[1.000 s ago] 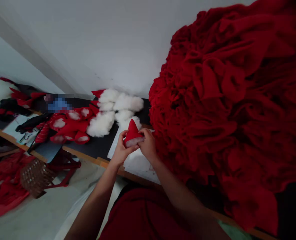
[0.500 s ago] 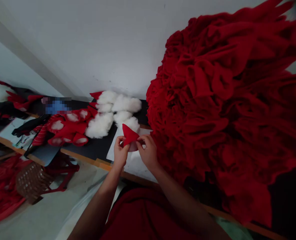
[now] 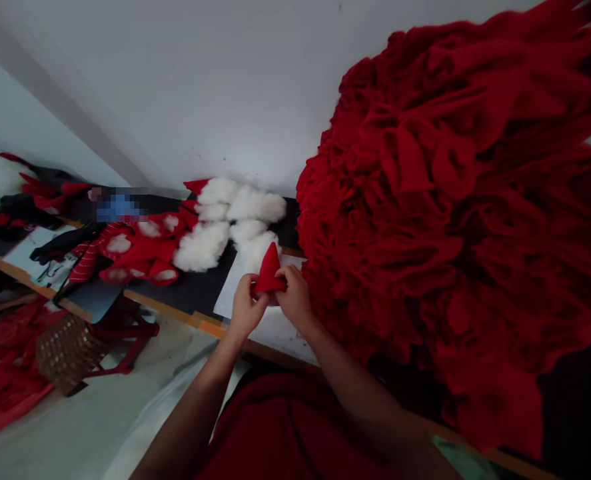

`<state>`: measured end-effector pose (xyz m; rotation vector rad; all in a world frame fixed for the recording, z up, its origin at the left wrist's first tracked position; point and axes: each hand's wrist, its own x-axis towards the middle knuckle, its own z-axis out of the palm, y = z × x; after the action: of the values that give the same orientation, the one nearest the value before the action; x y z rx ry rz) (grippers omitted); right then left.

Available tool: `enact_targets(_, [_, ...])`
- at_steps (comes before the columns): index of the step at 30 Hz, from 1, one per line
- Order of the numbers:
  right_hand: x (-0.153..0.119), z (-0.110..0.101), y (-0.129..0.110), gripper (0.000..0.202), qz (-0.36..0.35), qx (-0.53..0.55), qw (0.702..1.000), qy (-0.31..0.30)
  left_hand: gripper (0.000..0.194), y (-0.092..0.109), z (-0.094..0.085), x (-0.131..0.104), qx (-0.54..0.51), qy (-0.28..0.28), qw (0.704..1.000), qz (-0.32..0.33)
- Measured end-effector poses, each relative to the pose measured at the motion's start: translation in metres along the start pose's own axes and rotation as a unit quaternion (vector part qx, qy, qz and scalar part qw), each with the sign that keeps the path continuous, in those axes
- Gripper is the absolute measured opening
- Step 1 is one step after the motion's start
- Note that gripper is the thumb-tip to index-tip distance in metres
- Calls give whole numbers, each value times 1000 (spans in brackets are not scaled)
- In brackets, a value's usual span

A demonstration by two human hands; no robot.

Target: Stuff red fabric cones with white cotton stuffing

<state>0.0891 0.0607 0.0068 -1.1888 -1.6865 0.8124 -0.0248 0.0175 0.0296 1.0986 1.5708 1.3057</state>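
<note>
Between my hands a small red cone-shaped felt hat [image 3: 270, 270] stands with its tip up. My left hand [image 3: 248, 305] grips its lower left edge, and my right hand [image 3: 295, 297] grips the lower right edge. Under the hands lies a white sheet [image 3: 230, 291] on the dark table. Just beyond the red cone sit tufts of white stuffing [image 3: 248, 208]. The inside of the cone is hidden from me.
A large heap of red fabric pieces [image 3: 425, 220] rises on the right. To the left lie several stuffed red pieces [image 3: 145, 252] with white filling showing in their openings. A woven brown seat [image 3: 68, 353] stands below the table at left.
The red cone has turned from leaning left to pointing upright. My hands have come slightly closer around its base, and the view has shifted a little.
</note>
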Motion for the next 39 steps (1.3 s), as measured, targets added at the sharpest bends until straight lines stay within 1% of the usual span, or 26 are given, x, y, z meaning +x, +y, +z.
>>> enact_targets(2, [0,0,0,15,-7,-2,1000,6,19,-1,-1,0,60,-15,998,32])
enact_targets(4, [-1,0,-1,15,-13,-4,1000,11,17,-4,-1,1,116,-28,992,48])
enact_targets(6, [-3,-1,-3,16,-19,-10,1000,11,17,-5,-1,3,148,-17,988,42])
enact_targets(8, [-6,-1,-5,17,-25,-17,1000,10,17,-4,-1,5,159,12,986,39])
enact_targets(10, [-8,-2,-7,16,-33,-14,999,4,17,-2,-2,7,163,27,985,57])
enact_targets(12, [-10,-4,-8,18,-39,3,999,-7,17,0,-3,9,163,23,983,85])
enact_targets(14, [-11,-6,-9,20,-34,28,999,-23,18,1,-4,9,160,20,982,98])
enact_targets(16, [-10,-6,-8,18,-20,37,999,-22,18,2,-4,8,153,29,984,91])
enact_targets(17, [-9,-6,-8,16,-13,34,999,-13,18,2,-3,6,141,32,986,82])
enact_targets(20, [-5,-5,-4,10,10,18,999,37,17,6,0,0,56,22,997,47])
enact_targets(22, [-3,-4,-3,11,17,24,998,51,23,9,2,-4,-6,6,1000,27])
enact_targets(23, [-2,-4,-2,12,17,31,998,48,26,10,1,-4,-18,5,1000,24])
enact_targets(25, [-3,-3,-3,13,9,46,998,33,28,10,0,-2,5,19,999,32])
enact_targets(27, [-4,-1,-5,13,-2,57,998,18,26,8,-2,2,62,48,996,45])
enact_targets(29, [-7,1,-7,13,-5,60,998,16,25,6,-4,6,107,75,990,45])
enact_targets(31, [-8,2,-8,14,2,59,998,26,24,7,-6,8,109,86,990,35])
enact_targets(33, [-8,1,-6,14,19,70,997,39,20,10,-8,6,52,72,996,21])
enact_targets(34, [-7,1,-5,14,27,83,995,44,20,11,-10,5,-4,61,998,8])
enact_targets(35, [-6,0,-5,14,36,103,993,48,20,12,-12,4,-75,46,996,-20])
enact_targets(36, [-4,0,-4,15,44,125,990,51,21,13,-14,3,-154,25,985,-67])
enact_targets(37, [-3,-1,-4,15,50,148,986,50,25,14,-16,3,-233,1,964,-128])
enact_targets(39, [-1,-1,-7,16,51,178,982,27,34,13,-16,5,-355,-43,900,-248])
